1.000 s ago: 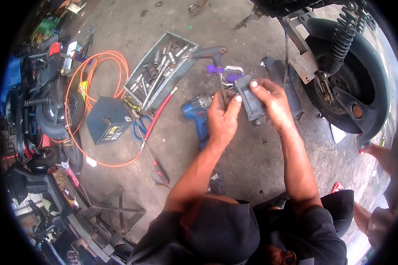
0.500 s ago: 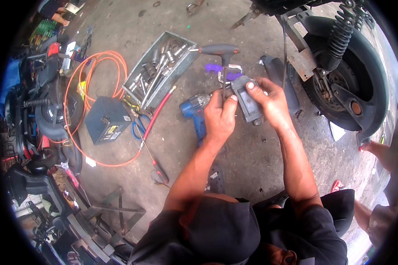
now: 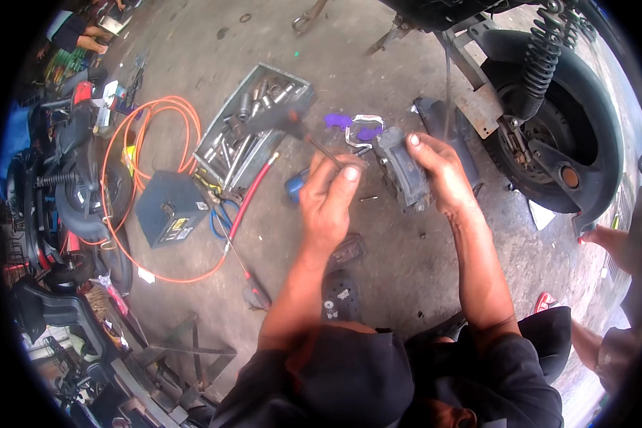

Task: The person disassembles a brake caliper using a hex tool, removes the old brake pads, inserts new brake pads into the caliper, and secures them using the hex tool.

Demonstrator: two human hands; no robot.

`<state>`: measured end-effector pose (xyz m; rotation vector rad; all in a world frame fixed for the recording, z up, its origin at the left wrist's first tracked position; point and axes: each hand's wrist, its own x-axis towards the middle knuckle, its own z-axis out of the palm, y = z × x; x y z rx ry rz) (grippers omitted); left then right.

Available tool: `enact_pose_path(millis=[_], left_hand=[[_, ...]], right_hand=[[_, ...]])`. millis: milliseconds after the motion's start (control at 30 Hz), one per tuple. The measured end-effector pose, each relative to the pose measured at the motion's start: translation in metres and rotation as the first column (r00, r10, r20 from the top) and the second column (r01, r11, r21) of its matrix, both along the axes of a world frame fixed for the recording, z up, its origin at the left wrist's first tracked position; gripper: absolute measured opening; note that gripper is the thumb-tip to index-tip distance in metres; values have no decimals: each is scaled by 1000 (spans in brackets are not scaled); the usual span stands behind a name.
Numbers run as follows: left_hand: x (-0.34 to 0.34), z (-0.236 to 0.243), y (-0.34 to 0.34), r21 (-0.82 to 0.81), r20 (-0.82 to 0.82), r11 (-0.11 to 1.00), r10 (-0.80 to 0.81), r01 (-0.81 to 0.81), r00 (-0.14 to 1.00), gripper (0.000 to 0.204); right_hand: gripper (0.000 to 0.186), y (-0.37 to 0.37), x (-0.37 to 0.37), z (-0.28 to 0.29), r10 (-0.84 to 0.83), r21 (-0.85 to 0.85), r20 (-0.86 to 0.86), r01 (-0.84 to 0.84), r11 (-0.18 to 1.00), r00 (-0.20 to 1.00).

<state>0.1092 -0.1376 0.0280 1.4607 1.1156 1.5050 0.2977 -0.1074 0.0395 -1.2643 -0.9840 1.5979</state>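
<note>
My left hand (image 3: 327, 207) is closed around the shaft of a T-handle wrench (image 3: 321, 148), thumb pressed on the shaft. The wrench's dark crossbar is smeared by motion and tilts toward the tool tray. My right hand (image 3: 441, 171) grips a dark grey brake caliper (image 3: 404, 171), its thumb lying over the top. The wrench and the caliper are apart. On the floor beyond the caliper lie small purple pieces (image 3: 337, 121) and a bent white piece. A blue power tool (image 3: 297, 187) sits mostly hidden behind my left hand.
A metal tray (image 3: 262, 157) of sockets and wrenches stands ahead left. Nearby are a black box (image 3: 170, 207), an orange hose (image 3: 105, 200), blue-handled scissors (image 3: 225, 215) and a screwdriver (image 3: 257, 291). A motorbike's rear wheel (image 3: 585, 189) stands at right, near another person's leg (image 3: 613, 250).
My left hand has drawn left and toward me with the T-handle wrench, whose crossbar swung left over the tray. The caliper has turned in my right hand, which has barely moved.
</note>
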Motion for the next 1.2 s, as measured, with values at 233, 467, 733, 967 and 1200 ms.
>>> enact_pose_path(millis=[233,467,733,967,1200], left_hand=[[8,22,-6,-170,212,984,-23,60,977,16],[15,15,-5,-12,252,1000,-22,26,968,13],[14,8,2,1,300,999,-51,53,953,12],[9,14,-6,92,-51,994,-59,63,997,8],[-6,15,6,172,-146,971,-144,168,979,11]], right_hand=[[47,4,6,1,-16,-64,-60,12,998,998],[47,3,1,2,-12,-70,-102,5,998,995],[55,3,5,0,12,-69,-109,-20,997,994],[45,1,3,-9,11,-76,-108,-19,997,994],[44,-1,2,-5,19,-34,-49,-20,999,999]])
